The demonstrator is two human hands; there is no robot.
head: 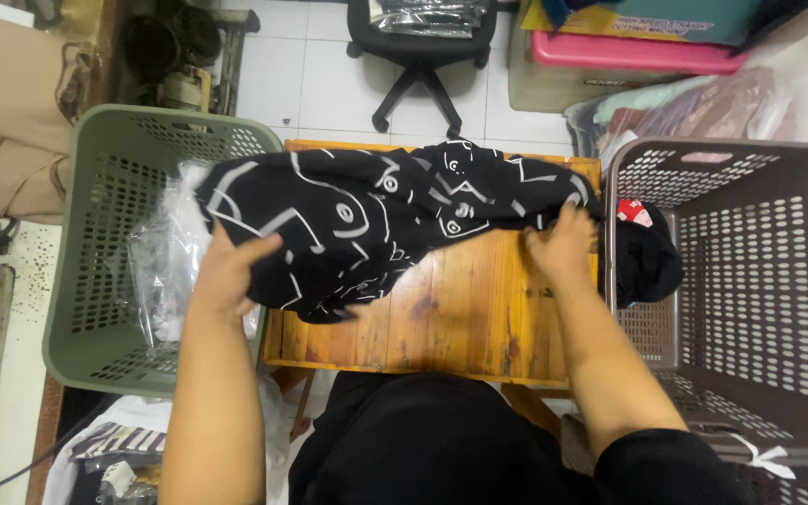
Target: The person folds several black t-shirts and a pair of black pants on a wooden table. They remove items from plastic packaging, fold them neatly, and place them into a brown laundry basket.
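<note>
I see the black cloth garment with white line print (376, 220) lying across the wooden table (460, 318), long axis nine to three; my left hand (228, 273) and right hand (561, 245) each pinch an end.

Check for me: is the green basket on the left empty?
No, the green basket holds clear plastic bags, right beside the left hand gripping the black patterned garment.

Bare wooden table (460, 318) front free, green basket (95, 234) left — brown basket (797, 281) right
</note>
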